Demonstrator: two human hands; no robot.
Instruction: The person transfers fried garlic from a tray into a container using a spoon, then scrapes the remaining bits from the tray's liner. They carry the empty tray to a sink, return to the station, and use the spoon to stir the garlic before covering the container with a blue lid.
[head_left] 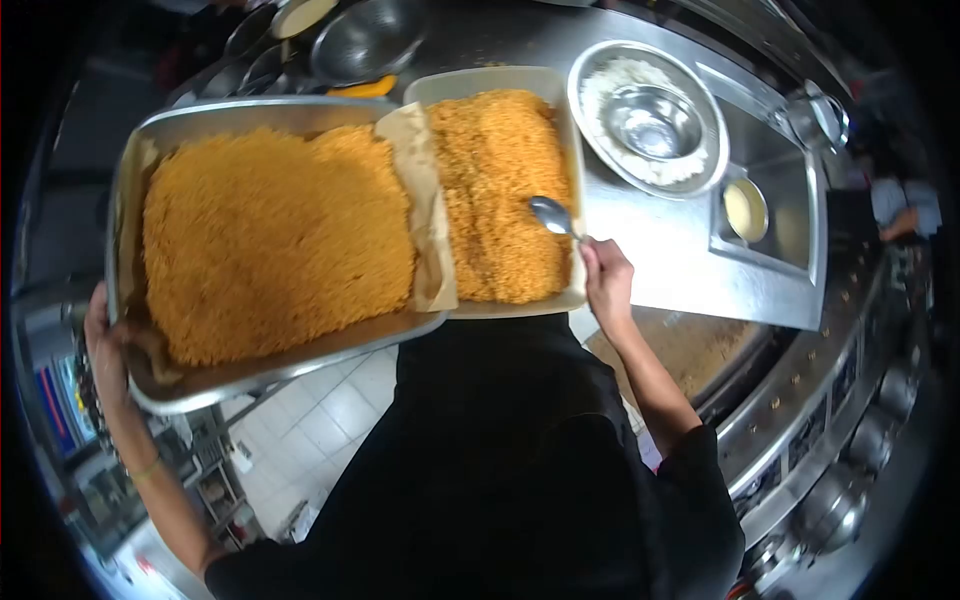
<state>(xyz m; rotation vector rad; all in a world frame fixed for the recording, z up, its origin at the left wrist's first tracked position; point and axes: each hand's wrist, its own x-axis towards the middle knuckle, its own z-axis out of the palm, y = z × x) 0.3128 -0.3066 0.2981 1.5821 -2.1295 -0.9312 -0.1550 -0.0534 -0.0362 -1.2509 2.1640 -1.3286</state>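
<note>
Spoon point(550, 214), long axis diagonal, tip forward-left.

L hand point(108, 340) blurry, fingers prob. curled; R hand point(606, 280) closed, arms fwd.

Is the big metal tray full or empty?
Not empty: orange, crumbly food covers most of the bottom of the big metal tray. I can't tell how deep it goes.

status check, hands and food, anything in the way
Left hand gripping big tray; right hand holding spoon over orange food in tub; paper overhangs tub's left side.
</note>
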